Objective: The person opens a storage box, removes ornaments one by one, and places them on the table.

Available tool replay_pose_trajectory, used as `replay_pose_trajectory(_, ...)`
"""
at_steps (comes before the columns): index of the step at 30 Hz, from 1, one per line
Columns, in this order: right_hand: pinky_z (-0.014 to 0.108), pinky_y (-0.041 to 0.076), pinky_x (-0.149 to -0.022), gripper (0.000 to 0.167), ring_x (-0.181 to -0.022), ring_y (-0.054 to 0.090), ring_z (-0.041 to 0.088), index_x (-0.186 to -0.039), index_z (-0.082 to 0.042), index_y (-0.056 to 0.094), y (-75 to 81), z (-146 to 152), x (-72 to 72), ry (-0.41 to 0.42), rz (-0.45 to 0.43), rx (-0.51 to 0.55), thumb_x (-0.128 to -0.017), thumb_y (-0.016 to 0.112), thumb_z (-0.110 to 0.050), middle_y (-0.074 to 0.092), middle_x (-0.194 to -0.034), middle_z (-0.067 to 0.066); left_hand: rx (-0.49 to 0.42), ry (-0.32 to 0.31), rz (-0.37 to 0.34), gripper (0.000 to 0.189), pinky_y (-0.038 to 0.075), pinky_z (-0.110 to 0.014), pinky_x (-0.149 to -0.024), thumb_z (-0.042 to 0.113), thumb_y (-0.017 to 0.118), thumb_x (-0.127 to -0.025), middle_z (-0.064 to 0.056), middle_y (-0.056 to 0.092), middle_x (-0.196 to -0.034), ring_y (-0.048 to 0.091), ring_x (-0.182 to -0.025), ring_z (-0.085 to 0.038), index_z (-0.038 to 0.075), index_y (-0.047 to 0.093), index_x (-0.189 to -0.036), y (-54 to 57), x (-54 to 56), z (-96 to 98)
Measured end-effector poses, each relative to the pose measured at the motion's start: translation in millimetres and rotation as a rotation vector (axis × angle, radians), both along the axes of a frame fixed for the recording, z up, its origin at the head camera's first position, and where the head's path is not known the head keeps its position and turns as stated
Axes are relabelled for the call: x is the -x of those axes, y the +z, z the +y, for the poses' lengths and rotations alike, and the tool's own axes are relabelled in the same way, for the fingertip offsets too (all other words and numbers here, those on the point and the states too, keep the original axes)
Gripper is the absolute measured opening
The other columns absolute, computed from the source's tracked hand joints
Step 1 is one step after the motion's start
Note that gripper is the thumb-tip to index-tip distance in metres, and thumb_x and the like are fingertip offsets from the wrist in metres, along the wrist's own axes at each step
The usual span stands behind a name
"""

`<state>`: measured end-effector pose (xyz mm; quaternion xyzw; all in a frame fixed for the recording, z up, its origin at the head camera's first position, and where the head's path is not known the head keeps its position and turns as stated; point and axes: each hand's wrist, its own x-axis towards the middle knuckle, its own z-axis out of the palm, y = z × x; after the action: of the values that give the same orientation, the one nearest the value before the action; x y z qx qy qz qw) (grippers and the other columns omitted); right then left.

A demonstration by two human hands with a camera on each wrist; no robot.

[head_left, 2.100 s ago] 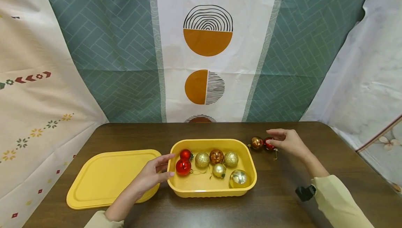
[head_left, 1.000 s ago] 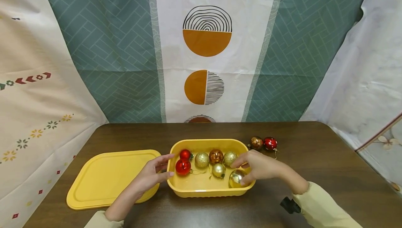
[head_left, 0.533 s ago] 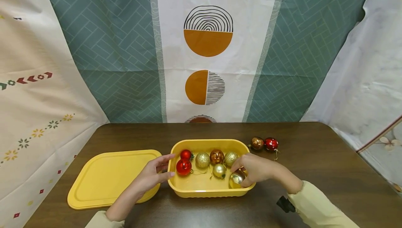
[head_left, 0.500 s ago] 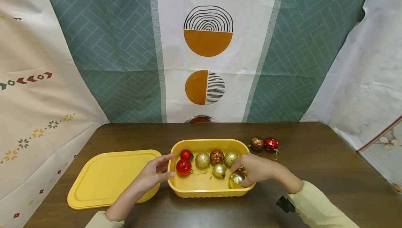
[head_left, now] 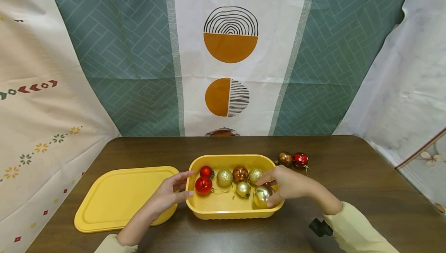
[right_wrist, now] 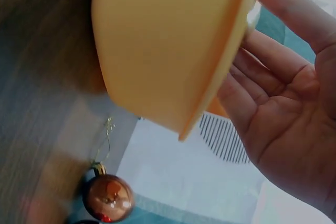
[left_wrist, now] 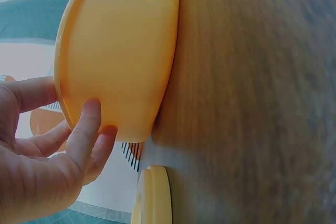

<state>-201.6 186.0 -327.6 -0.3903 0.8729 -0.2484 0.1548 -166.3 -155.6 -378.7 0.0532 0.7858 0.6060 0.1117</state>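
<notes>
A yellow plastic box holds several baubles. My left hand rests on its left end, thumb and index tips at the rim, other fingers against the outer wall, loosely bent. Over the right end, my right hand has its thumb and fingers around a large shiny gold bauble. From the right wrist camera, the right hand reaches over the rim, and the box wall hides most of that bauble. Also inside are red baubles, glittery gold ones, a copper one and a small pale gold one.
A yellow lid lies flat left of the box on the dark wooden table. Behind the box's right end lie a copper bauble and a spotted red one. A patterned curtain hangs behind the table.
My right hand has come left from the spotted red bauble to the large gold bauble in the box. That bauble has since shifted slightly up and left with it. My left hand has stayed put.
</notes>
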Motion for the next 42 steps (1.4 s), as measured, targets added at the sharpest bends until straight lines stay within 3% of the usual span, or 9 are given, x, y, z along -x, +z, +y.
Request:
replay_pose_trajectory(13, 0.030, 0.050, -0.082, 0.052, -0.099, 0.061, 0.014, -0.114, 0.008, 0.059, 5.7, 43, 12.4, -0.135, -0.101, 0.324, -0.072, 0.077, -0.018, 0.061, -0.112, 0.020, -0.029, -0.028, 0.009, 0.059, 0.051, -0.036, -0.080, 0.007, 0.066, -0.081, -0.025, 0.043, -0.128, 0.048, -0.110, -0.035, -0.001, 0.041, -0.134, 0.1, -1.2, -0.7)
replay_pose_trajectory(17, 0.028, 0.053, -0.074, 0.048, -0.089, 0.063, 0.011, -0.116, 0.008, 0.057, 5.2, 61, 18.4, -0.236, -0.114, 0.434, -0.074, 0.074, -0.010, 0.061, -0.110, 0.021, -0.029, -0.025, 0.009, 0.059, 0.051, -0.036, -0.080, 0.007, 0.066, -0.081, -0.025, 0.043, -0.129, 0.048, -0.111, -0.036, -0.001, 0.041, -0.133, -0.1, -0.8, -0.3)
replay_pose_trajectory(19, 0.026, 0.053, -0.071, 0.048, -0.086, 0.063, 0.010, -0.117, 0.010, 0.056, 4.5, 71, 20.7, -0.302, -0.101, 0.458, -0.075, 0.073, -0.008, 0.063, -0.107, 0.016, -0.024, -0.018, 0.008, 0.059, 0.051, -0.037, -0.081, 0.007, 0.066, -0.080, -0.025, 0.043, -0.129, 0.047, -0.112, -0.036, 0.000, 0.042, -0.133, -0.4, -0.8, -0.2)
replay_pose_trajectory(23, 0.022, 0.052, -0.071, 0.049, -0.088, 0.062, 0.005, -0.119, 0.011, 0.054, 2.7, 90, 24.4, -0.418, -0.086, 0.472, -0.077, 0.071, -0.007, 0.066, -0.105, 0.001, -0.021, -0.013, 0.004, 0.059, 0.051, -0.037, -0.080, 0.007, 0.067, -0.080, -0.025, 0.043, -0.130, 0.047, -0.112, -0.037, 0.000, 0.042, -0.133, -1.2, -1.1, -0.6)
replay_pose_trajectory(26, 0.021, 0.051, -0.074, 0.050, -0.092, 0.061, 0.002, -0.121, 0.010, 0.052, 1.3, 103, 26.1, -0.489, -0.111, 0.472, -0.079, 0.070, -0.010, 0.065, -0.107, -0.001, -0.023, -0.018, 0.004, 0.059, 0.051, -0.037, -0.080, 0.007, 0.067, -0.080, -0.025, 0.042, -0.131, 0.047, -0.112, -0.036, 0.000, 0.041, -0.134, -1.6, -1.0, -1.0)
replay_pose_trajectory(29, 0.020, 0.049, -0.075, 0.052, -0.092, 0.061, 0.002, -0.124, 0.011, 0.049, -0.6, 117, 27.9, -0.531, -0.131, 0.470, -0.081, 0.068, -0.011, 0.065, -0.106, -0.001, -0.030, -0.025, 0.006, 0.060, 0.051, -0.036, -0.079, 0.007, 0.066, -0.081, -0.025, 0.042, -0.130, 0.048, -0.111, -0.035, 0.000, 0.041, -0.134, -2.0, -0.9, -1.5)
replay_pose_trajectory(36, 0.015, 0.046, -0.076, 0.055, -0.091, 0.059, -0.002, -0.125, 0.012, 0.047, -9.3, 149, 32.8, -0.622, -0.122, 0.424, -0.083, 0.066, -0.016, 0.063, -0.101, -0.016, -0.023, -0.021, 0.005, 0.059, 0.051, -0.037, -0.080, 0.007, 0.066, -0.080, -0.025, 0.042, -0.131, 0.047, -0.111, -0.035, 0.000, 0.041, -0.134, -2.1, -0.5, -1.4)
replay_pose_trajectory(39, 0.015, 0.045, -0.075, 0.055, -0.091, 0.056, -0.005, -0.125, 0.010, 0.048, -13.4, 160, 34.9, -0.657, -0.093, 0.368, -0.083, 0.066, -0.021, 0.064, -0.103, -0.012, -0.022, -0.019, 0.004, 0.059, 0.051, -0.037, -0.081, 0.007, 0.066, -0.080, -0.025, 0.042, -0.131, 0.047, -0.112, -0.036, 0.000, 0.041, -0.134, -2.3, -0.3, -1.4)
replay_pose_trajectory(42, 0.015, 0.045, -0.074, 0.054, -0.090, 0.054, -0.007, -0.125, 0.009, 0.050, -16.4, 168, 36.8, -0.685, -0.078, 0.320, -0.084, 0.065, -0.024, 0.062, -0.110, 0.001, -0.027, -0.022, 0.005, 0.059, 0.051, -0.037, -0.081, 0.007, 0.066, -0.081, -0.025, 0.042, -0.131, 0.047, -0.112, -0.036, 0.000, 0.041, -0.134, -2.5, -0.1, -1.6)
